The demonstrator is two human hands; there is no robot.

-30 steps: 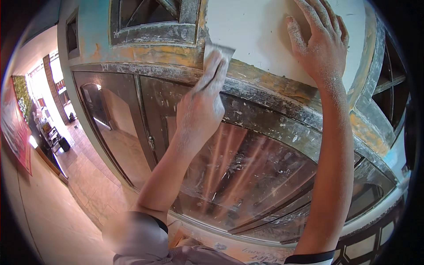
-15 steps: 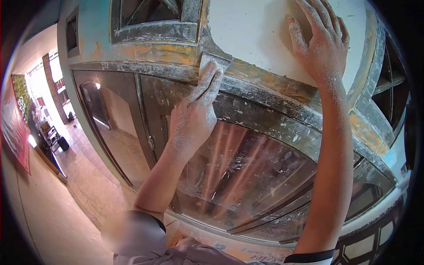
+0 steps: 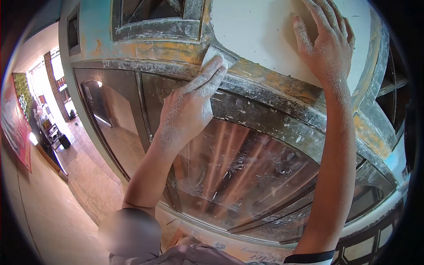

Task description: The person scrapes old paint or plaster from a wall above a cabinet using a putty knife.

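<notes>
My left hand [image 3: 190,104], dusted white, is closed on a flat grey scraper [image 3: 217,57]. Two outstretched fingers press on its face; its handle, if any, is hidden under the hand. The blade's dark straight edge lies at the corner where the dark frame meets the worn wooden rail [image 3: 269,79], which shows orange-brown patches and scuffed grey paint. Higher and to the right, my right hand [image 3: 324,44] is open, fingers spread, against the pale smooth panel [image 3: 256,31]. White dust coats this hand and its wrist too.
Below the rail are dark-framed glass panes [image 3: 247,163] with reflections and white specks. A dark-framed opening [image 3: 152,11] is at upper left, another [image 3: 393,79] at far right. Left, a tiled floor [image 3: 95,181] runs toward a bright doorway, past a red hanging sheet [image 3: 15,128].
The scraper has shifted slightly right and tilted more, with its edge slanting down to the right. My left wrist and forearm have swung left. My right hand stays on the panel.
</notes>
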